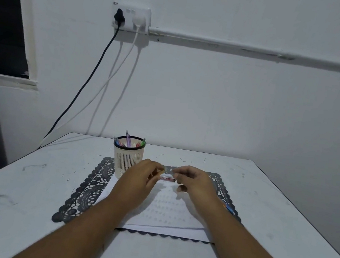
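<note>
Both hands met over the far half of a sheet of paper (164, 210), which lay on a dark lace mat (85, 193) near the middle of the table (26, 196). The left hand (138, 179) and the right hand (195, 184) each pinched one end of a small eraser (167, 178), white with a red band. They held it just above the sheet, toward the mat's far edge, with fingertips curled onto it from both sides. Judged step: working the eraser in or out of its red sleeve, or simply turning it to a fresh edge. To do this well, one hand should hold the banded part steady while the other draws straight along the eraser's length. The eraser should stay low over the paper so a slip lands on the sheet. The left knuckles should stay clear of the pen cup (127, 160), which stood at the mat's far left corner just beside that hand. Blur smeared the fingertips, so I could not tell whether the eraser was one piece or two. The print on the red band was unreadable. Rows of faint marks on the paper could not be read either. A pen (228, 209) at the mat's right edge was mostly covered by the right forearm, with only a blue and orange stretch showing. The table's near edge was cut off by the frame.
</note>
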`<state>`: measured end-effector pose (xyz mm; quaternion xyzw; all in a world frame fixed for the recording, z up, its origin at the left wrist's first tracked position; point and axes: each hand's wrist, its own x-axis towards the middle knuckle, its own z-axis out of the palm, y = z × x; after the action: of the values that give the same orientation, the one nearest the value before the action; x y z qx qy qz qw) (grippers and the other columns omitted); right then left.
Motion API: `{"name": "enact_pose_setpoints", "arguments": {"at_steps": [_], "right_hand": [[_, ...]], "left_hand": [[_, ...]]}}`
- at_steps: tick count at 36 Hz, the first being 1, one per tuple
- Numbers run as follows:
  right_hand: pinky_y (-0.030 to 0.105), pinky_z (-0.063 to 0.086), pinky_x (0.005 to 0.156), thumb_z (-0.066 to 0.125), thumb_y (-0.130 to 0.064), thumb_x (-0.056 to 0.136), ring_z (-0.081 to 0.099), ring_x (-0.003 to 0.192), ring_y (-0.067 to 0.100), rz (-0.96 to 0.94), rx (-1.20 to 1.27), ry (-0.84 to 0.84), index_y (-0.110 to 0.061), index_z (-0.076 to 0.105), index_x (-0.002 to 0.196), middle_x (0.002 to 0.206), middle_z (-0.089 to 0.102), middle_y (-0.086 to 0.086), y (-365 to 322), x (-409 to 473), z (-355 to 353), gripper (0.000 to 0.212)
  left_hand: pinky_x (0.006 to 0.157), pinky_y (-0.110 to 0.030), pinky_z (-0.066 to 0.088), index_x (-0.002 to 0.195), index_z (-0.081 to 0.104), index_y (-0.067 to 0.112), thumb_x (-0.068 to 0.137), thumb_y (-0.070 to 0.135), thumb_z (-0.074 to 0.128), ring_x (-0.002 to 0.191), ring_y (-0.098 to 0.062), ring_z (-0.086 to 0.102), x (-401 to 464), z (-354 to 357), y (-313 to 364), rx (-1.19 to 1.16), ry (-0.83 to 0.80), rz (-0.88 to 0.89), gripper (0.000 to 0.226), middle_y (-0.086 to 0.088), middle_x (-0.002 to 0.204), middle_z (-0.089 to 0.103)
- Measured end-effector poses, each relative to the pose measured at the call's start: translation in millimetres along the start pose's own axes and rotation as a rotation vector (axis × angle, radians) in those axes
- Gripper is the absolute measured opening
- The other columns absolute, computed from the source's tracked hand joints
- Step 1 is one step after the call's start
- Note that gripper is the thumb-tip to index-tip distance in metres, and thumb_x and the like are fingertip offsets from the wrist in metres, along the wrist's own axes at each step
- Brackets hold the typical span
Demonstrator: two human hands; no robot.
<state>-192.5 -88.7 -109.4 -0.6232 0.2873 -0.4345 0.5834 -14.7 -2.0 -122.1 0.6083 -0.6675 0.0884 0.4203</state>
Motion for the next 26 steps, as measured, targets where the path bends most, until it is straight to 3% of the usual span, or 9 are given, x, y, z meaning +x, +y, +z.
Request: {"name": "enact_pose_setpoints", "arguments": {"at_steps": [4, 12, 23, 26], "right_hand": [[0.024, 0.051, 0.057, 0.075, 0.004, 0.088, 0.058, 0.061, 0.014, -0.029, 0.056, 0.013, -0.001, 0.078, 0.094, 0.075, 0.07, 0.008, 3.6, 1.4, 3.1, 0.008], [0.029, 0.051, 0.057, 0.075, 0.002, 0.089, 0.061, 0.069, 0.017, -0.076, -0.029, -0.025, -0.004, 0.078, 0.088, 0.078, 0.073, 0.011, 7.5, -1.7, 9.2, 0.007], [0.022, 0.048, 0.054, 0.073, -0.001, 0.092, 0.06, 0.065, 0.011, -0.115, -0.084, 0.008, -0.006, 0.077, 0.09, 0.073, 0.071, 0.004, 3.1, -4.5, 8.7, 0.007], [0.022, 0.048, 0.054, 0.074, -0.003, 0.092, 0.06, 0.063, 0.01, -0.128, -0.125, -0.01, -0.008, 0.078, 0.089, 0.074, 0.071, 0.006, 1.1, -7.4, 9.2, 0.007]], "left_hand": [[0.077, -0.011, 0.039, 0.123, 0.07, 0.022, 0.1, 0.025, 0.065, 0.086, 0.006, 0.052, 0.9, 1.0, -0.9, 0.004, -0.027, 0.021, 0.023, 0.015, 0.097, 0.058], [0.076, -0.008, 0.036, 0.124, 0.07, 0.023, 0.102, 0.026, 0.062, 0.089, 0.011, 0.051, 1.0, 2.0, -0.1, -0.009, -0.05, 0.048, 0.024, 0.02, 0.094, 0.051], [0.074, -0.01, 0.036, 0.127, 0.069, 0.026, 0.102, 0.023, 0.061, 0.087, 0.001, 0.05, 1.7, 1.9, -1.9, 0.012, -0.073, 0.048, 0.027, 0.015, 0.099, 0.054], [0.076, -0.02, 0.043, 0.127, 0.069, 0.025, 0.101, 0.022, 0.062, 0.089, -0.002, 0.052, 1.0, 2.3, -4.3, 0.009, -0.075, 0.055, 0.027, 0.012, 0.101, 0.056]]}}
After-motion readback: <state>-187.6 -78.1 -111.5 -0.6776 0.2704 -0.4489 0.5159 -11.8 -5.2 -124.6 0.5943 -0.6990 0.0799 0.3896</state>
